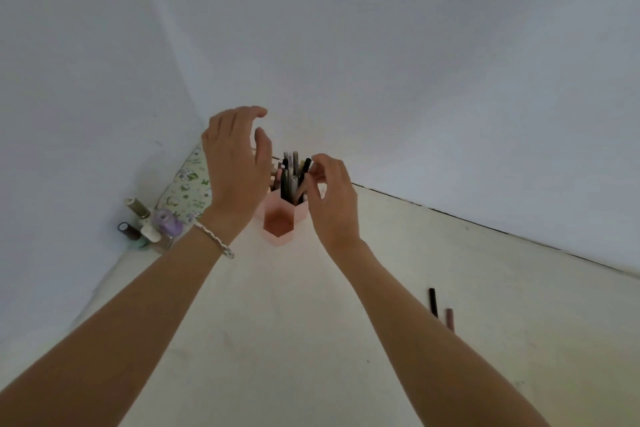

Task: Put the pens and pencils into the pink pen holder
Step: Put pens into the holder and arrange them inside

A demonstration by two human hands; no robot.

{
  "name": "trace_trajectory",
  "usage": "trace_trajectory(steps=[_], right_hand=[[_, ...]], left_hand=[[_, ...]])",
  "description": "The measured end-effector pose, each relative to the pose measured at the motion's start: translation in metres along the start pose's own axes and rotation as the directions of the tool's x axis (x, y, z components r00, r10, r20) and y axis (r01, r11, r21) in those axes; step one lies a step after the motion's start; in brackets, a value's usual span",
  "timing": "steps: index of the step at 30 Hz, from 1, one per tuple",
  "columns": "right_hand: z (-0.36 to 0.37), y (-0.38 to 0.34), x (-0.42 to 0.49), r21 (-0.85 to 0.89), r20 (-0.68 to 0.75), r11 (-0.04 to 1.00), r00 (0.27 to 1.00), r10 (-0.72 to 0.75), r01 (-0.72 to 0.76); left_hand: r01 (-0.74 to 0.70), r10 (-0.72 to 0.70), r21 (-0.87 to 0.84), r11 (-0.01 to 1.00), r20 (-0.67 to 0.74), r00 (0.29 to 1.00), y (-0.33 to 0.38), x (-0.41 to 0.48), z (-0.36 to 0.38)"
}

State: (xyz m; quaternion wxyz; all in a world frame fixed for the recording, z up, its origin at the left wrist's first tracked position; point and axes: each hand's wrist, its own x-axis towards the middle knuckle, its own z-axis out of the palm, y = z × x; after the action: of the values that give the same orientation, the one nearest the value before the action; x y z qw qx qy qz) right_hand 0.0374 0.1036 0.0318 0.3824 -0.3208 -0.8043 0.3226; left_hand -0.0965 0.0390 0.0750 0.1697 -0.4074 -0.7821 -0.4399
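1 pen (305, 168) in R hand (332, 198) pinch; L hand (235, 166) loose, raised

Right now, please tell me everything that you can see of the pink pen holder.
The pink pen holder looks like matte plastic, built of joined hexagonal tubes. The low front tube shows nothing inside; the taller tubes behind hold pens standing nearly upright. It stands on the pale table, near the wall corner. The left hand hides its left side; the right hand reaches a black pen in it. Neither hand clearly touches the holder.
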Motion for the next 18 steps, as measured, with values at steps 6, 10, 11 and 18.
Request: trace_trajectory(steps=[6, 10, 11, 18], right_hand=[[0.004, 0.018, -0.016, -0.286, 0.049, 0.945, 0.988, -0.149, 0.157], [-0.043, 0.039, -0.016, -0.189, -0.232, 0.98, 0.973, 0.011, -0.056], [-0.058, 0.047, -0.017, -0.178, -0.265, 0.979, 0.963, 0.05, -0.1], [-0.168, 0.09, -0.051, -0.231, -0.44, 0.935, 0.886, 0.146, -0.269]], left_hand=[[0.023, -0.021, -0.123, 0.992, 0.018, 1.0, 0.015, -0.021, -0.004], [0.132, -0.075, -0.177, 0.975, 0.297, 0.952, 0.06, -0.075, 0.02], [0.138, -0.062, -0.161, 0.977, 0.405, 0.912, 0.073, -0.092, 0.028], [0.116, 0.06, -0.163, 0.98, 0.795, 0.604, 0.163, -0.181, 0.076]])
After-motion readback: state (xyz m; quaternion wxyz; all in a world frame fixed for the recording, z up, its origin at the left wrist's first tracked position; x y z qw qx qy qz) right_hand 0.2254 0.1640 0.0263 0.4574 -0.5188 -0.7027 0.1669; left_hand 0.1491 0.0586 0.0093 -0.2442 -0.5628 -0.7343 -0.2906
